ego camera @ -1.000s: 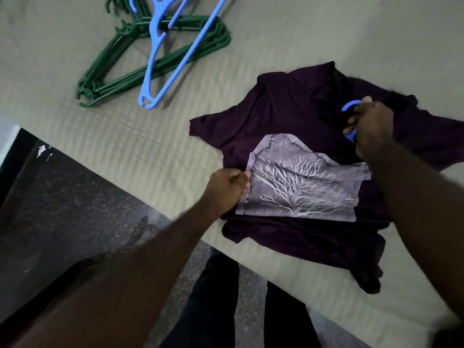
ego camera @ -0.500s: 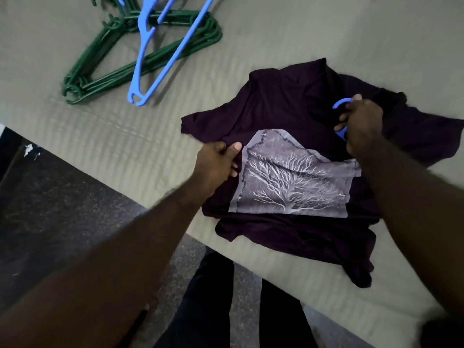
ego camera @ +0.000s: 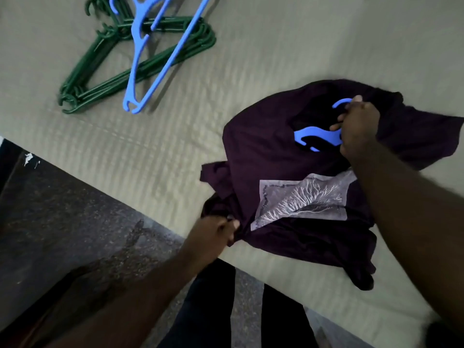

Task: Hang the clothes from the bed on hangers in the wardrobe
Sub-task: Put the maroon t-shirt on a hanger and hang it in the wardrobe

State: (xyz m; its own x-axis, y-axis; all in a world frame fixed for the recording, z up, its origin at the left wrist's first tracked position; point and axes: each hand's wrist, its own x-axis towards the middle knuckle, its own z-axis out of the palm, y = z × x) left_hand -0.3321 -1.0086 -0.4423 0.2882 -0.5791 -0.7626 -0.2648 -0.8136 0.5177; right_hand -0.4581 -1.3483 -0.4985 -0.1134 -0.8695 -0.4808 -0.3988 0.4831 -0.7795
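Right hand (ego camera: 359,131) and left hand (ego camera: 211,234) are both on one garment, so the task looks early. The dark purple cotton T-shirt with a pale tree print (ego camera: 263,146) lies crumpled on the beige quilted bed (ego camera: 276,46) between the hands. It is not squared on a hanger, nothing is hung, and no wardrobe is in view.

Right hand clenches the neck of a blue plastic hanger (ego camera: 316,138). The hook pokes out above the fingers. One shoulder shows in the shirt's neck opening, just left of the hand.

Left hand pinches a bunch of hem, fabric gathered in the fist.

Spares lie well beyond the left hand: a stack of green plastic hangers (ego camera: 100,79) with a second blue hanger (ego camera: 160,59) on top.
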